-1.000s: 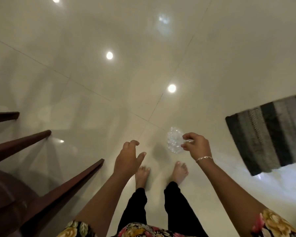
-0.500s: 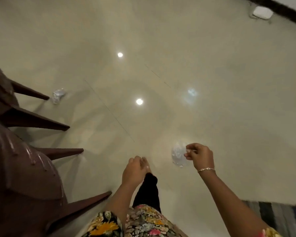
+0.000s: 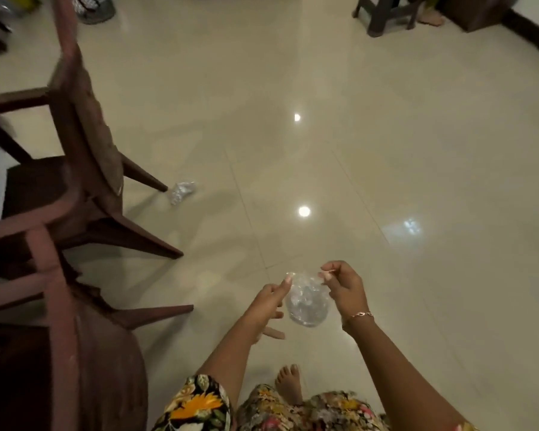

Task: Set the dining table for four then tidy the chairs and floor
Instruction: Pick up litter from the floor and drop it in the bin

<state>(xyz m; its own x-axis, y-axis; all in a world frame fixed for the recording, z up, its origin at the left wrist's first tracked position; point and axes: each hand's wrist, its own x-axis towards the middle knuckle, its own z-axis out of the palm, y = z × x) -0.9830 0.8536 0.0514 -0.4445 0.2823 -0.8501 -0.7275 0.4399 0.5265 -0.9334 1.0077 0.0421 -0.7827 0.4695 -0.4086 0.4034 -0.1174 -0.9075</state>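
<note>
Hands are busy low in the head view, near six o'clock. Right hand (image 3: 343,287), bracelet (image 3: 360,315) on the wrist, pinches the top edge of a clear, crumpled plastic wrapper (image 3: 307,303) between thumb and forefinger, and the wrapper hangs in the air above the floor (image 3: 386,150). Left hand (image 3: 269,301) sits on the wrapper's nine o'clock side. One fingertip touches its upper edge and the other fingers hang loose and spread, but whether that hand has a real grip I cannot tell. Out at ten o'clock a second wrapper (image 3: 182,191) lies crumpled on the glossy tiles, just beside the back leg of a brown wooden chair (image 3: 75,135). Nearer chair (image 3: 63,337) fills eight o'clock, close to the person's left arm. Bare foot (image 3: 288,384) shows at six o'clock, with a floral sleeve (image 3: 196,405) near it. Dark stool (image 3: 383,14) stands up at one o'clock, well apart from the hands.
</note>
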